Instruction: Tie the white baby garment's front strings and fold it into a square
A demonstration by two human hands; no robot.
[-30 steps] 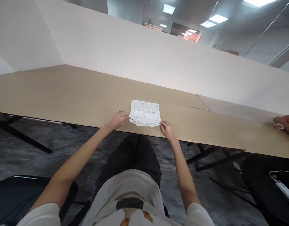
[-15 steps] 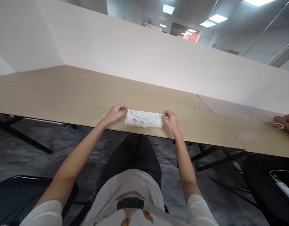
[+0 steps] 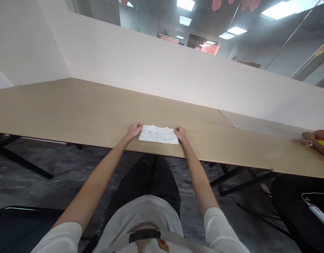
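A small white shirt with a scattered print lies folded into a rectangle near the table's front edge. Its curved neckline shows along the far side. My left hand is closed at the shirt's far left corner, the fingertips pinched on its edge. At the opposite far corner, my right hand grips the cloth in the same way, fingers curled. The cloth looks flat and smooth between the two hands.
The long wooden table meets a white partition at the back. Another person's arm rests at the far right, beside a red and yellow thing. A black chair stands at lower left; a white power strip lies at lower right.
The shirt was raised and blurred with creases; now it lies flat with its neckline visible. My hands have come slightly closer together, still on its two far corners.
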